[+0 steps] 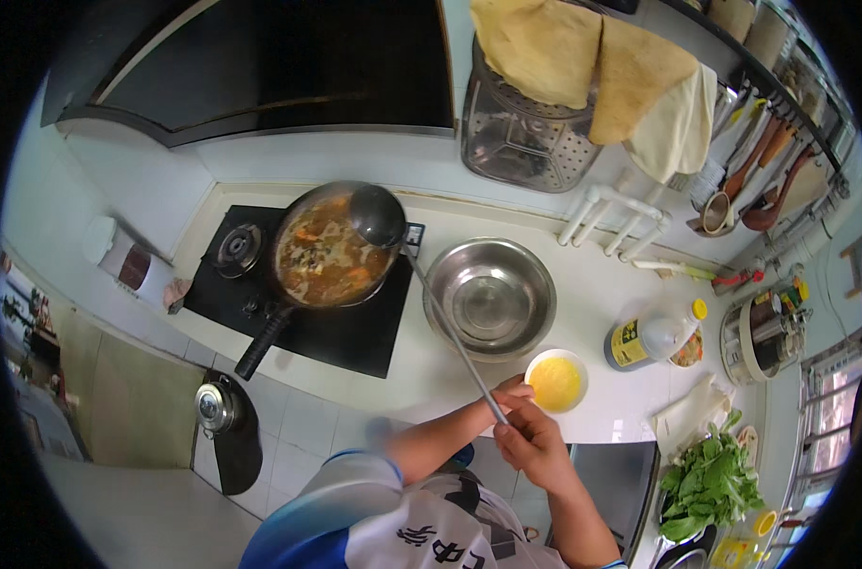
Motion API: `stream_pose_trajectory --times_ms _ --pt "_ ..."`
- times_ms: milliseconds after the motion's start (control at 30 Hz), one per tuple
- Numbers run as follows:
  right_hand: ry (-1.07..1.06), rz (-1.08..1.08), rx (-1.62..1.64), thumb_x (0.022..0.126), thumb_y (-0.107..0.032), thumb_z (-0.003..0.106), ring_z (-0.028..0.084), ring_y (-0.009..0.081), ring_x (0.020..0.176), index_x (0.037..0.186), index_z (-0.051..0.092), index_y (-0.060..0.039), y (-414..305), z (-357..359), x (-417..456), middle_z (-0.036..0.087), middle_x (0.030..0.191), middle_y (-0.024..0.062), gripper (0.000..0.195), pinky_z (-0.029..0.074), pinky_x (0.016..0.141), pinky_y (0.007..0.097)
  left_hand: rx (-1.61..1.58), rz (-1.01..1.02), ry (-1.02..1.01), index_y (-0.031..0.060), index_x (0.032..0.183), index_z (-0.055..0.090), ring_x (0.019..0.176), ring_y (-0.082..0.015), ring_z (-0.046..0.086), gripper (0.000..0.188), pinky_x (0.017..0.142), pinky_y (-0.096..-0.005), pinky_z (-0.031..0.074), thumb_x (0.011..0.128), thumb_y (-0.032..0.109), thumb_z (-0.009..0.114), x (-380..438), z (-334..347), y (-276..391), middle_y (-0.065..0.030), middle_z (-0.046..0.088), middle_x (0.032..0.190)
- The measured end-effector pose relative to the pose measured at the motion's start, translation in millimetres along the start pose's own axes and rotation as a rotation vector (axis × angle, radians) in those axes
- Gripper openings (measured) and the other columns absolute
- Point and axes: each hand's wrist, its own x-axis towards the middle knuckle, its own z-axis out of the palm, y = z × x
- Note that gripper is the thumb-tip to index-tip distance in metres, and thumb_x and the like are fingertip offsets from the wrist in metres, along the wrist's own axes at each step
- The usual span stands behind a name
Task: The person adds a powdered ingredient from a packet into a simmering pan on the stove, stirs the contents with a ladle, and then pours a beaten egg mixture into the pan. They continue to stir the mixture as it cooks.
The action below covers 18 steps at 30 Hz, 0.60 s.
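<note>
My right hand (534,441) grips the end of a long-handled metal ladle, whose dark bowl (377,215) hangs over the right side of a wok (331,274). Reddish-brown soup with orange and pale pieces fills the wok, which stands on a black gas hob (359,338). Crossed beneath the ladle handle, my left hand (514,389) is at the left side of a white bowl of beaten egg (557,380); its fingers are partly hidden, and they appear to hold the rim. Behind the bowl sits a wide stainless steel basin (491,299).
To the right stand a large jug with a yellow cap (651,338) and a small dish of food (688,348). Leafy greens (712,484) lie at the lower right. Wooden and metal utensils (765,163) hang on the wall. The wok's handle (263,343) points towards the counter's front edge.
</note>
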Motion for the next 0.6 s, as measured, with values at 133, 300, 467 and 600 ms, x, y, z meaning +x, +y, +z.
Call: stream_pose_trajectory --times_ms 133,300,467,600 --pt "-0.022 -0.017 0.157 0.09 -0.003 0.047 0.036 0.0052 0.045 0.126 0.044 -0.0007 -19 2 16 0.047 0.065 0.0021 0.036 0.028 0.04 0.0194 -0.018 -0.032 -0.005 0.0096 0.126 0.04 0.086 -0.0153 0.058 0.049 0.074 -0.0283 0.049 0.079 0.015 0.055 -71 -29 26 -0.0053 0.055 0.105" --pt "-0.048 -0.017 0.123 0.088 -0.002 0.049 0.039 0.0053 0.046 0.125 0.045 -0.0014 -27 11 34 0.05 0.065 0.0022 0.037 0.03 0.04 0.0189 0.095 -0.042 0.226 0.0108 0.134 0.03 0.087 -0.0147 0.058 0.064 0.074 -0.0276 0.049 0.08 0.026 0.061 -202 -53 68 -0.0081 0.053 0.114" --pt "0.005 -0.075 0.094 0.087 -0.001 0.05 0.035 0.0047 0.041 0.124 0.047 -0.0006 -33 46 50 0.049 0.062 0.0024 0.037 0.027 0.037 0.019 0.175 0.01 0.308 0.0096 0.139 0.024 0.091 -0.0138 0.056 0.074 0.075 -0.0271 0.049 0.079 0.028 0.064 -305 -78 117 -0.009 0.052 0.118" --pt "0.038 -0.127 0.055 0.088 -0.004 0.05 0.031 0.0041 0.039 0.123 0.047 0.0014 -37 78 55 0.048 0.061 0.0029 0.036 0.024 0.036 0.019 0.179 0.146 0.337 0.0021 0.129 0.037 0.094 -0.0144 0.058 0.071 0.076 -0.0266 0.049 0.072 0.032 0.068 -371 -79 175 -0.0101 0.056 0.114"
